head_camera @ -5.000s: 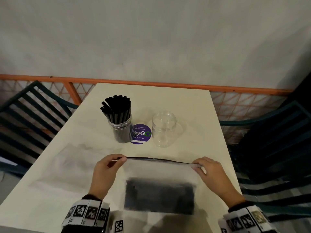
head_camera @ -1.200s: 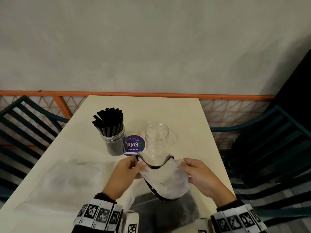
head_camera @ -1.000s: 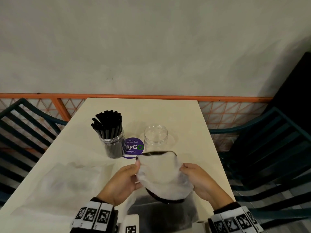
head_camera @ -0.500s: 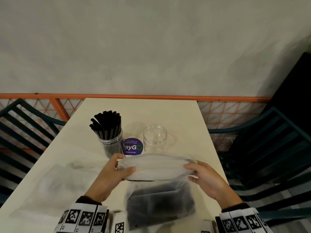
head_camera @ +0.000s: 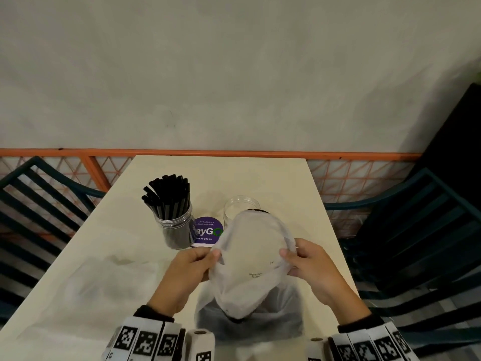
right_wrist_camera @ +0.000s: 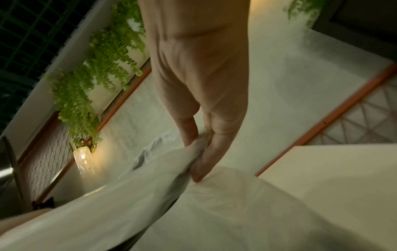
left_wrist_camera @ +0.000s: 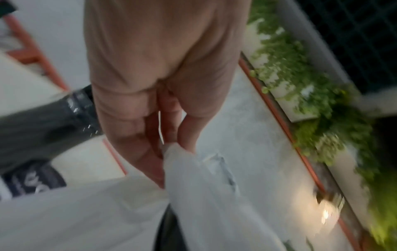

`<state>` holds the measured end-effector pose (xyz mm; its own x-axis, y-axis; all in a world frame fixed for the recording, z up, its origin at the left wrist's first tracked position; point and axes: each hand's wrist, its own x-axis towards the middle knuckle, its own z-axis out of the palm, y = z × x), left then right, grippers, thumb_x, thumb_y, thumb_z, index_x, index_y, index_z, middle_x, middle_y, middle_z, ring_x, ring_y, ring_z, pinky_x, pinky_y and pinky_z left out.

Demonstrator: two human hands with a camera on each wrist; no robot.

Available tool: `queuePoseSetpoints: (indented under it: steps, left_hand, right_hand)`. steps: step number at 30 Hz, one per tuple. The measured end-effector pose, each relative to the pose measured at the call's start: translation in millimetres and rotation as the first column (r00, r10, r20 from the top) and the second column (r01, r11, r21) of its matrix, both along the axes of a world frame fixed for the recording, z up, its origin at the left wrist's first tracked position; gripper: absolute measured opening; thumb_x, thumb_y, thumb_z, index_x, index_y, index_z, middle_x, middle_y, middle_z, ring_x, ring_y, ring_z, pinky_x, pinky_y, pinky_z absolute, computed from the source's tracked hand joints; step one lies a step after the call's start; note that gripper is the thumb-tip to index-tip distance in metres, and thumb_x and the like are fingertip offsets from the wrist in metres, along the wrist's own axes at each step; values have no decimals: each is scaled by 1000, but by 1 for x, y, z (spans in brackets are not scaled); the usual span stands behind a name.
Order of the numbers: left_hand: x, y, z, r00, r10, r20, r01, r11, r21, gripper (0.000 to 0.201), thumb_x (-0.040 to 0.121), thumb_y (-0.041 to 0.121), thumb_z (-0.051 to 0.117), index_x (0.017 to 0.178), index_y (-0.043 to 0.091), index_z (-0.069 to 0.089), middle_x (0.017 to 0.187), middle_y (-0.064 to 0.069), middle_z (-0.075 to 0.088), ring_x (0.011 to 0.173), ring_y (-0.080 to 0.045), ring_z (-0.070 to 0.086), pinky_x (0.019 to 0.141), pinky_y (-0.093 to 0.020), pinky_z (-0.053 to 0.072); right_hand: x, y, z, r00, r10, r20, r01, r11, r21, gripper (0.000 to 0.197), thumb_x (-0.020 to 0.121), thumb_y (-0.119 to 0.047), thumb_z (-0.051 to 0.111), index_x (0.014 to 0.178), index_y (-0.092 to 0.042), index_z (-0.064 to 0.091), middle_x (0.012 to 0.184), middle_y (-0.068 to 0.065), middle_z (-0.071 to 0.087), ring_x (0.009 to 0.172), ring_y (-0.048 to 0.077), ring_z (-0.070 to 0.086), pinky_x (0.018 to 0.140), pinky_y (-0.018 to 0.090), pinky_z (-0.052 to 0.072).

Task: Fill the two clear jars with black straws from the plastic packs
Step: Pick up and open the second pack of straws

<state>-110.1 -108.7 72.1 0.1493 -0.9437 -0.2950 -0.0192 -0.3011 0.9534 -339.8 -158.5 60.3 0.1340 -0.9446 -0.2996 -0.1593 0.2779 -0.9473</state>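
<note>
A frosted plastic pack [head_camera: 253, 264] stands near the table's front edge, its mouth pulled into a wide oval; a dark mass of black straws [head_camera: 250, 327] shows dimly at its bottom. My left hand [head_camera: 194, 267] pinches the left rim of the pack [left_wrist_camera: 178, 158], and my right hand [head_camera: 304, 265] pinches the right rim [right_wrist_camera: 197, 149]. Behind the pack stands an empty clear jar [head_camera: 240, 208], partly hidden by it. To its left is a second clear jar [head_camera: 175, 230] packed with upright black straws [head_camera: 168, 195].
A purple round sticker [head_camera: 207, 231] lies between the jars. A flat, empty-looking plastic pack [head_camera: 104, 280] lies at the left of the cream table [head_camera: 286, 183]. Dark slatted chairs [head_camera: 416, 243] flank both sides, and an orange railing [head_camera: 234, 153] runs behind.
The pack's mouth, stretched flat between my hands half a second ago, is now pulled wide and raised, so it covers the lower part of the empty jar. Both hands moved closer together.
</note>
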Motion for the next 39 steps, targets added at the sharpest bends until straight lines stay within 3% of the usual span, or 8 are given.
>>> queuePoseSetpoints:
  steps: [4,8,13,17,21,27,34,39]
  left_hand:
    - [2,2,1,918,2,-397,62,987,148,25,90,15,47,81,10,70,81,-6,72,72,-17,66,64,-29,56]
    - [20,3,-4,750,201,-630,-20,959,282,26,71,13,52,84,5,72,82,-10,73,69,-22,69,63,-34,57]
    - [21,2,-9,698,276,-661,-48,939,342,13,72,15,49,78,13,60,66,-2,70,59,-16,65,62,-31,53]
    - [21,6,-5,810,172,-561,-72,978,196,23,80,31,64,94,12,66,82,-2,69,82,-16,58,84,-34,46]
    - [15,7,-4,982,105,-156,-99,994,48,28,75,6,69,102,8,59,97,-8,66,86,-18,61,74,-28,51]
    - [22,2,-4,913,351,208,-337,936,-103,14,76,2,62,85,8,53,86,-9,54,77,-23,49,69,-35,42]
    - [7,8,7,824,277,495,-167,952,-256,24,83,32,62,76,10,68,74,-7,69,71,-21,61,64,-31,48]
    - [10,4,5,978,181,101,-178,983,-38,20,83,22,63,97,8,64,91,-16,71,85,-28,66,77,-38,55]
  right_hand:
    - [-3,0,1,921,-70,384,-27,970,240,31,85,-9,61,112,5,57,92,16,71,78,24,69,64,31,58]
    - [-23,-2,0,709,-205,675,-110,913,393,50,43,-9,91,87,2,71,84,19,73,70,28,72,55,38,60]
    - [-26,-3,-3,677,-278,681,-102,881,462,25,81,-13,52,96,4,61,85,21,71,75,32,71,59,41,60]
    - [-27,2,-2,847,-80,526,-94,951,295,33,80,-10,66,109,-14,52,87,12,67,83,26,64,72,38,52]
    - [-22,3,-1,995,20,97,-31,993,116,40,86,-6,60,117,-22,41,105,12,54,92,25,56,74,31,50]
    - [-24,-4,5,968,-159,-196,125,977,-173,15,85,-17,65,98,-12,62,91,7,69,81,21,67,78,39,59]
    - [-13,5,8,991,27,134,-26,1000,-11,23,86,-4,61,108,-6,66,97,17,73,90,26,69,76,28,56]
    - [-8,-3,6,887,-95,452,-55,950,307,22,88,1,50,109,2,56,93,19,69,77,28,67,63,35,57]
